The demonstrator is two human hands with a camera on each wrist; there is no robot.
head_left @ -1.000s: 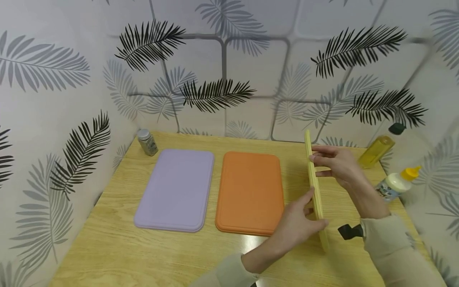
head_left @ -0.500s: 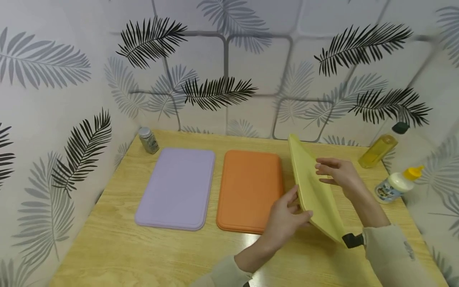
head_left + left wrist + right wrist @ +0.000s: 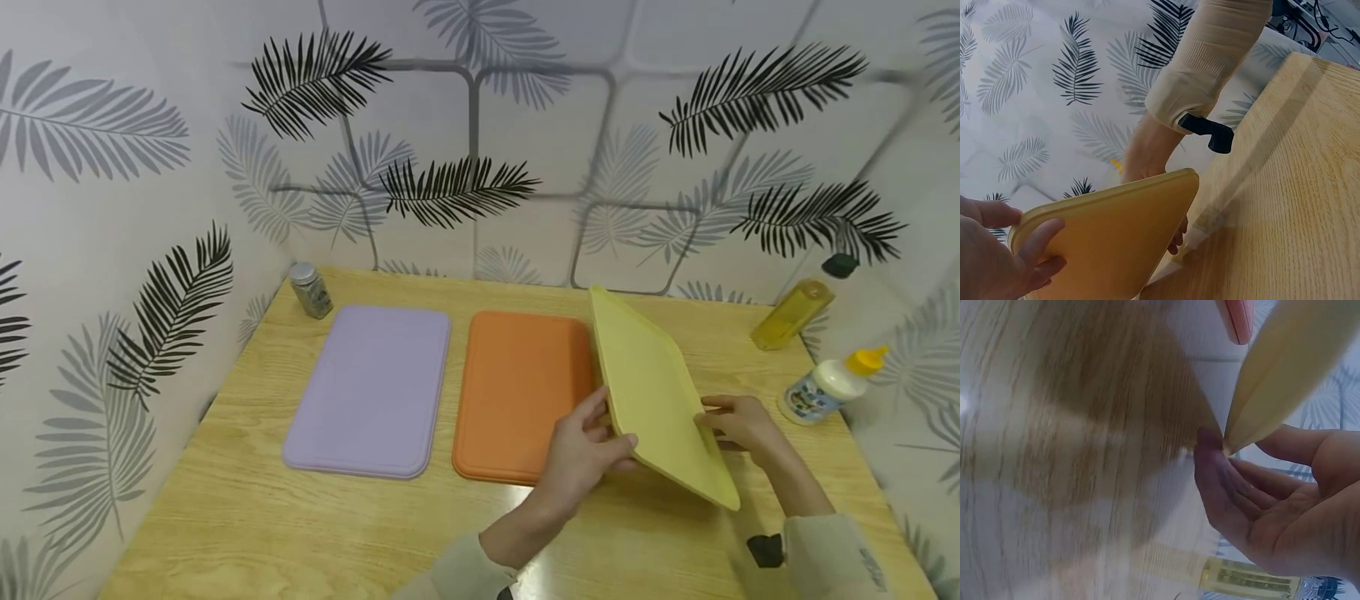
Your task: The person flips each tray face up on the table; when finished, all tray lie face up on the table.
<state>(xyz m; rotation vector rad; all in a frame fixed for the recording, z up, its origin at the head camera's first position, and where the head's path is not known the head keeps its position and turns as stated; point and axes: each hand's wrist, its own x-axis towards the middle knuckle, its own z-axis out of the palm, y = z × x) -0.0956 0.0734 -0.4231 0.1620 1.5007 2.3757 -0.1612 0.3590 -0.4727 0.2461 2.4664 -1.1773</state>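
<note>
Wood-grain surface point(image 3: 240, 517): a yellow board point(image 3: 652, 383) is held tilted between an orange board point(image 3: 521, 392) and the surface's right edge. Fingers of the left hand point(image 3: 573, 462) pinch near a corner, those of the right hand point(image 3: 742, 427) the opposite edge; even support should control the tilt.

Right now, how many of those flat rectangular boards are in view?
3. The purple board lies flat on the table, at left; the orange board lies flat beside it; the yellow board is tilted, held by the left hand and right hand. None seems hidden.
</note>
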